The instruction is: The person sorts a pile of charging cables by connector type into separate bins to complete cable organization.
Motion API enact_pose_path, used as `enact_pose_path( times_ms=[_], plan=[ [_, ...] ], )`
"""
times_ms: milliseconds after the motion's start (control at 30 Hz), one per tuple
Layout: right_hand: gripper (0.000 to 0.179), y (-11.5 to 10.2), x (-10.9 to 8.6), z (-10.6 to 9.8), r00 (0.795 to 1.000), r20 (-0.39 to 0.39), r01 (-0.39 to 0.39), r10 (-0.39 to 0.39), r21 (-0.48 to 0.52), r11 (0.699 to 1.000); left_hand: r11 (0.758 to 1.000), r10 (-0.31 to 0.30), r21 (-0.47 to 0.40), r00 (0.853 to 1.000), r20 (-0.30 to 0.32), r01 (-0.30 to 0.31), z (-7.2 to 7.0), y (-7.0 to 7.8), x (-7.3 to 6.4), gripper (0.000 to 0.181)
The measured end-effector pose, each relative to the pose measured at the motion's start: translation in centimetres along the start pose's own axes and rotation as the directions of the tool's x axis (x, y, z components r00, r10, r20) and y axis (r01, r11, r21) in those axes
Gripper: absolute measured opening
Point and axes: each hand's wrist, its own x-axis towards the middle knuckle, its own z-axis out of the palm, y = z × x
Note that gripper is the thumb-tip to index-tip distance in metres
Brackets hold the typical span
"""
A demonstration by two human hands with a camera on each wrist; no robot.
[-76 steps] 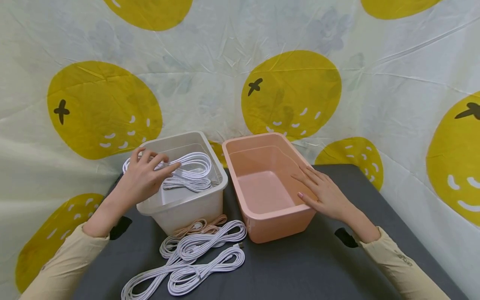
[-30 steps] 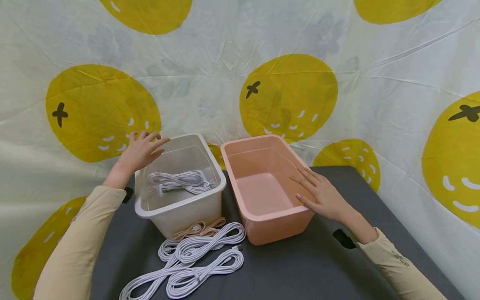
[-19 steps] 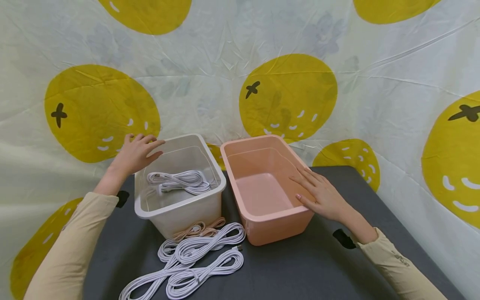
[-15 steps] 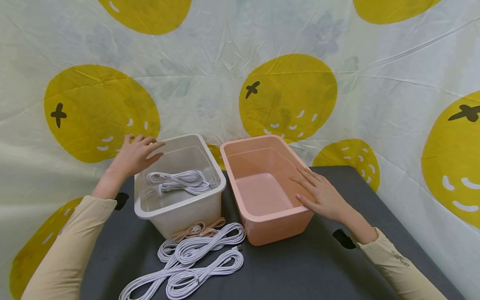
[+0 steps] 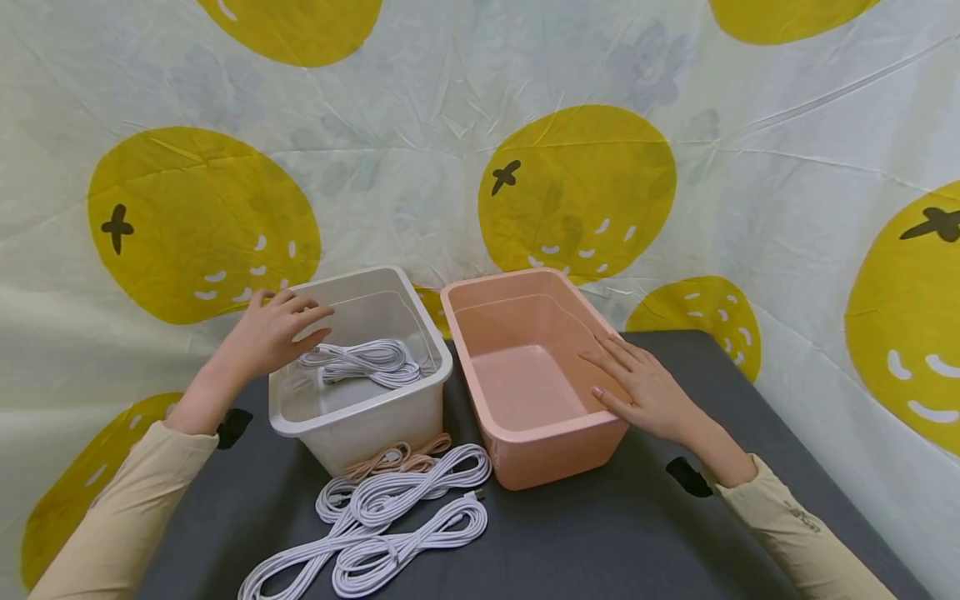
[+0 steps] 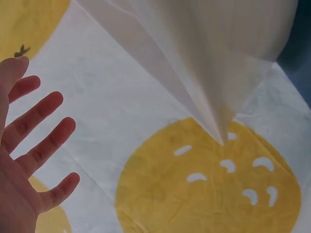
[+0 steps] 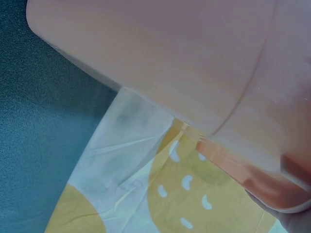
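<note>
My left hand [image 5: 272, 335] hovers at the left rim of the off-white bin [image 5: 375, 417], fingers spread and loosely bent, holding nothing. In the left wrist view, the spread fingers [image 6: 51, 145] stand apart with nothing between them. Inside that bin lie looped white cables [image 5: 367, 362], one bundle over another. My right hand [image 5: 648, 387] rests on the right rim of the pink bin [image 5: 558, 454], its straight fingers reaching over the edge. Only part of the right hand [image 7: 296, 223] shows at the rim in the right wrist view.
Several bundled white cables [image 5: 420, 492] lie on the dark table [image 5: 585, 542] before the bins. A peach-coloured cable [image 5: 397, 456] lies against the off-white bin's front. A fruit-patterned curtain [image 5: 420, 192] hangs close behind.
My left hand held a white cable bundle over the off-white bin; the bundle now lies inside. The emptied hand rose toward the back left, then lowered slightly. The right hand stayed put.
</note>
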Motion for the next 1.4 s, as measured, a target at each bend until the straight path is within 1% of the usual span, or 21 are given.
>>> enact_pose_path(
  times_ms=[33,100,200,333,467,767,1000,1067,1200,1400],
  plan=[
    [0.054,0.0,0.0,0.0,1.0,-0.001,0.0,0.0,-0.004,1.0,1.0,0.015,0.001,1.0,-0.006,-0.015,-0.1,0.2,0.0,0.044],
    [0.055,0.0,0.0,0.0,1.0,-0.001,0.002,-0.002,-0.007,1.0,0.999,0.05,0.005,0.999,-0.018,-0.05,-0.2,0.7,0.0,0.033],
    [0.055,0.0,0.0,0.0,1.0,-0.003,0.007,-0.007,-0.008,1.0,0.995,0.095,-0.001,0.995,-0.039,-0.096,-0.5,1.5,0.1,0.031],
    [0.055,0.0,0.0,-0.1,1.0,0.003,0.003,-0.003,-0.004,1.0,0.991,0.131,-0.002,0.989,-0.063,-0.131,-0.8,2.8,0.2,0.056],
    [0.053,0.0,0.0,-0.1,1.0,0.003,0.008,-0.008,-0.004,1.0,0.989,0.151,0.01,0.986,-0.073,-0.15,-1.1,4.0,0.1,0.058],
    [0.052,0.0,0.1,0.0,1.0,-0.015,0.023,-0.023,-0.006,1.0,0.985,0.172,0.032,0.977,-0.122,-0.17,-1.6,6.7,-1.3,0.052],
    [0.054,0.0,0.1,0.1,0.999,-0.023,0.029,-0.03,-0.003,1.0,0.984,0.173,0.057,0.974,-0.149,-0.166,-1.9,8.8,-2.1,0.05],
    [0.054,0.0,0.0,0.1,0.999,-0.021,0.026,-0.026,0.0,1.0,0.985,0.168,0.062,0.974,-0.151,-0.161,-1.9,9.4,-2.4,0.049],
    [0.052,-0.1,0.0,0.1,0.999,-0.022,0.025,-0.025,0.002,1.0,0.987,0.151,0.067,0.98,-0.133,-0.143,-1.7,10.6,-3.1,0.047],
    [0.052,-0.2,-0.1,0.1,0.999,-0.023,0.023,-0.023,-0.009,1.0,0.99,0.137,0.041,0.983,-0.118,-0.133,-1.4,12.7,-4.2,0.05]
  ],
)
